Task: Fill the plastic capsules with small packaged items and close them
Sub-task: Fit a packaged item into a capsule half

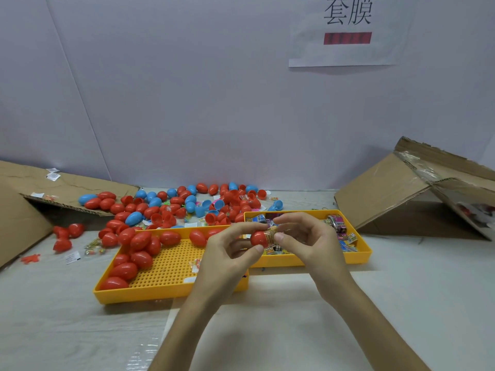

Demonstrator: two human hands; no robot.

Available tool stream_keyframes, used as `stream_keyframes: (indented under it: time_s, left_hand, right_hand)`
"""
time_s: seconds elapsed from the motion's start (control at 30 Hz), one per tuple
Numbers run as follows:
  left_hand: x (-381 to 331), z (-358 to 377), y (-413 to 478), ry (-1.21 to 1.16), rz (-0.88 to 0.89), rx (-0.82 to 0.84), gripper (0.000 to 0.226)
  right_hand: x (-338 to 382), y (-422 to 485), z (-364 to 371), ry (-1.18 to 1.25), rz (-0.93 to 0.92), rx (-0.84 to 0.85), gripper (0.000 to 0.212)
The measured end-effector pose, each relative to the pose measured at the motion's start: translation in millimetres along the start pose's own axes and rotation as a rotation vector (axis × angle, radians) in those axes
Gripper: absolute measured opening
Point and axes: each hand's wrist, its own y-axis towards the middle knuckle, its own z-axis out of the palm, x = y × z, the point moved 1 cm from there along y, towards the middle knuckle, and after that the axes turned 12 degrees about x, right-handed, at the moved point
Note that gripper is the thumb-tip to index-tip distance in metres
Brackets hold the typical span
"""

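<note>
Head view, held thing: a red plastic capsule half (257,238) is held up over the seam where the two trays meet, open mouth turned to 3 o'clock, long axis running 9 to 3.
Head view, left hand: the left hand (227,253) comes in from 7 o'clock; its fingers (249,226) are curled round the red plastic capsule half, index on top and thumb beneath.
Head view, right hand: the right hand (305,242) comes in from 5 o'clock; thumb and index pinch a small yellow-printed packet (272,232) whose near end sits in the capsule mouth.
Key relation: the packet lies along the capsule's own axis, just at 3 o'clock of it, so the push seems to be straight toward 9 o'clock; the right hand is the nearer one for it.
Step, as judged: filling; no second half is seen in either hand, so closing is not yet done.
Left container: a yellow perforated plastic tray (171,293) holds closed red egg-shaped capsules (139,241), massed at its 9 to 11 o'clock side.
Right container: a yellow plastic tray (356,257) holds colourful small packets (338,223).
Behind, 11 to 12 o'clock: a loose heap of red and blue capsules and halves (187,202) on the white surface (80,317).
</note>
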Motion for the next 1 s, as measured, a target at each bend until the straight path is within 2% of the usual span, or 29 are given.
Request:
stream_keyframes:
  time_s: [0.23, 0.4, 0.53, 0.77, 1.0]
  left_hand:
    - [-0.6, -3.1, 1.3, -0.179, -0.033, -0.095, 0.029]
    - [0.4, -8.2, 1.5, -0.428, -0.078, -0.176, 0.031]
    - [1.4, -2.3, 1.2, -0.671, -0.113, -0.155, 0.043]
    - [-2.4, 17.2, -2.9, -0.857, -0.173, -0.124, 0.048]
    - [-3.9, 28.6, -6.4, -0.99, -0.213, -0.075, 0.041]
  right_hand:
    - [-3.9, -3.6, 10.6, -0.15, -0.117, -0.178, 0.026]
    - [-7.5, -10.6, 26.2, -0.369, -0.269, -0.171, 0.023]
    - [-14.3, -13.4, 34.2, -0.44, -0.283, -0.186, 0.035]
    - [-15.5, -13.5, 32.5, -0.46, -0.379, -0.227, 0.046]
    - [-18.7, -12.3, 31.4, -0.518, -0.414, -0.287, 0.04]
